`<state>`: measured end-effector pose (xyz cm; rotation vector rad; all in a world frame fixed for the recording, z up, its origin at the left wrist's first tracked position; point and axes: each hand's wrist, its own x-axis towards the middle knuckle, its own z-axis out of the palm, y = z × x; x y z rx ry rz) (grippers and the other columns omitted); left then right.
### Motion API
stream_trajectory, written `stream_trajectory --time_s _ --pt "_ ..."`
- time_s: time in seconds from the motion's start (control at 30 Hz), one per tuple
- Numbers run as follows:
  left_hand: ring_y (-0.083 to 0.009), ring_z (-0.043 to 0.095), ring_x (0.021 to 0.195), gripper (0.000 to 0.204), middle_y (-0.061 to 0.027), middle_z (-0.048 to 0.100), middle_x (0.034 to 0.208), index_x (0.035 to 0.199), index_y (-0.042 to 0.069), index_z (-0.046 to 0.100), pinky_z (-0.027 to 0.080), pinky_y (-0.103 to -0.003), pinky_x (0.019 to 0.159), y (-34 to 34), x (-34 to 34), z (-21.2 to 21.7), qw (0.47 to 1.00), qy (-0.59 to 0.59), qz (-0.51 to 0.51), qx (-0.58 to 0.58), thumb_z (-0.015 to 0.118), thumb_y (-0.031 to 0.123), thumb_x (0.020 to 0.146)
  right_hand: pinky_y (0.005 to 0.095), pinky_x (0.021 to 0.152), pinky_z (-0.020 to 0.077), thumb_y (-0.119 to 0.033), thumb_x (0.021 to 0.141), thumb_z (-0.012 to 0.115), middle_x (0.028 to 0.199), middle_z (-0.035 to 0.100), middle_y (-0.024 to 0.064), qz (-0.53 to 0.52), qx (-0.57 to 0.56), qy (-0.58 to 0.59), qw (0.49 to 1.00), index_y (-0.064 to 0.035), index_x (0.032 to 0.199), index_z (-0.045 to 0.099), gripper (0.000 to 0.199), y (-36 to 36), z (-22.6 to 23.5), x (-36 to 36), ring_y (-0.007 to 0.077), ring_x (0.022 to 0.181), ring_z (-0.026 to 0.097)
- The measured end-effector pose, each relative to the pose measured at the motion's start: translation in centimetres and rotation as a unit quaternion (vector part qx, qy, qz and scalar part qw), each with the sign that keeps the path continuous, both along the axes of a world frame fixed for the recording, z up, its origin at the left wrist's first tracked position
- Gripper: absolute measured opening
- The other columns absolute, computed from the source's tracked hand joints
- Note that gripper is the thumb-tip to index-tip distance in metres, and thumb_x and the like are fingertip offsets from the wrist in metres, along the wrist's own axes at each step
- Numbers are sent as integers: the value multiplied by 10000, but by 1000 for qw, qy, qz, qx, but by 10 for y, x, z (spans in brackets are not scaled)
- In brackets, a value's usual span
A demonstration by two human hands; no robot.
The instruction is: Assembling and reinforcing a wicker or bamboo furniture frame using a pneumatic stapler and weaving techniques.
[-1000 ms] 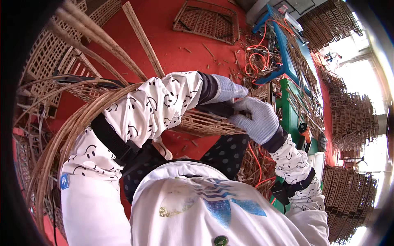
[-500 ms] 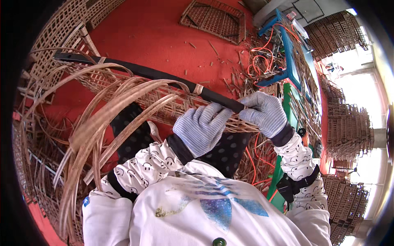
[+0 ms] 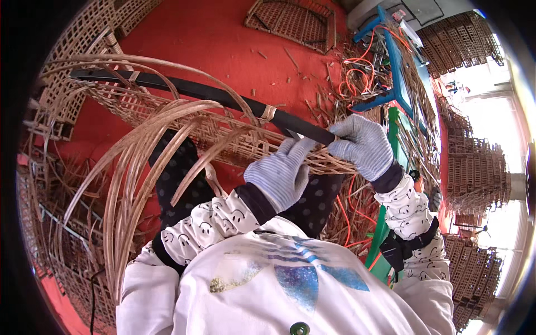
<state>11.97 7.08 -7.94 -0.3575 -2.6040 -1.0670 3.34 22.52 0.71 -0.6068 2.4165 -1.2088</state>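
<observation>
A long black bar [image 3: 212, 99] runs from the far left down to my hands. Pale strips bind it in places. Below it lies a woven rattan panel [image 3: 223, 134] across my lap, with long loose rattan strips [image 3: 125, 167] arching off to the left. In a striped glove, my right hand [image 3: 365, 148] is closed, pinching the bar's right end between thumb and fingers. My left hand [image 3: 277, 174], gloved alike, is bent over the panel's near edge. Its fingertips reach in just under the bar, and what they grip is hidden.
A blue-framed bench [image 3: 395, 75] and a green beam [image 3: 395, 131] stand at the right, with an orange cord [image 3: 365, 72] and rattan scraps around them. A woven tray [image 3: 290, 25] lies on the red floor. Stacked woven panels [image 3: 477, 173] line the far right.
My left hand has come off the bar's near side and shifted slightly down, its fingertips now lower under the bar. The loose strips have swung and spread. My right hand stays at the bar's end.
</observation>
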Motion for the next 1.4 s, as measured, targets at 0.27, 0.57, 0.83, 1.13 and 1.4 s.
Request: stream_trajectory --time_s 0.27,0.57,0.83,1.13,1.4 --pt "-54 455 545 193 15 510 687 1024 47 490 365 -186 454 15 -18 14 666 -366 -126 637 525 120 849 256 639 486 -14 675 675 752 613 78 5 -18 -17 1000 26 863 577 215 0 -2 4 117 694 592" --pt "-304 543 469 261 -124 486 489 675 58 490 414 -377 429 -10 18 81 985 -103 -136 40 648 260 725 276 626 477 -88 660 682 744 605 103 42 8 96 994 2 886 562 271 9 -4 5 146 687 603" --pt "-301 537 559 362 -149 526 587 637 31 507 406 -371 516 -21 -105 99 981 -61 -158 -98 655 354 706 375 608 479 -239 652 708 740 584 128 -38 56 190 979 -53 910 512 374 3 4 38 295 686 605" --pt "-310 583 750 439 -158 603 784 863 43 568 440 -382 688 -10 -139 70 972 -176 -124 -99 643 439 688 407 556 460 -284 720 632 751 540 103 8 130 333 934 -114 901 582 253 -7 -8 31 307 616 573" --pt "-250 614 646 228 -120 601 725 1014 76 510 475 -298 544 -35 -41 73 977 134 -143 81 576 120 800 326 692 451 -132 652 679 765 589 131 66 77 193 976 -8 862 625 250 -6 -1 13 278 724 563"
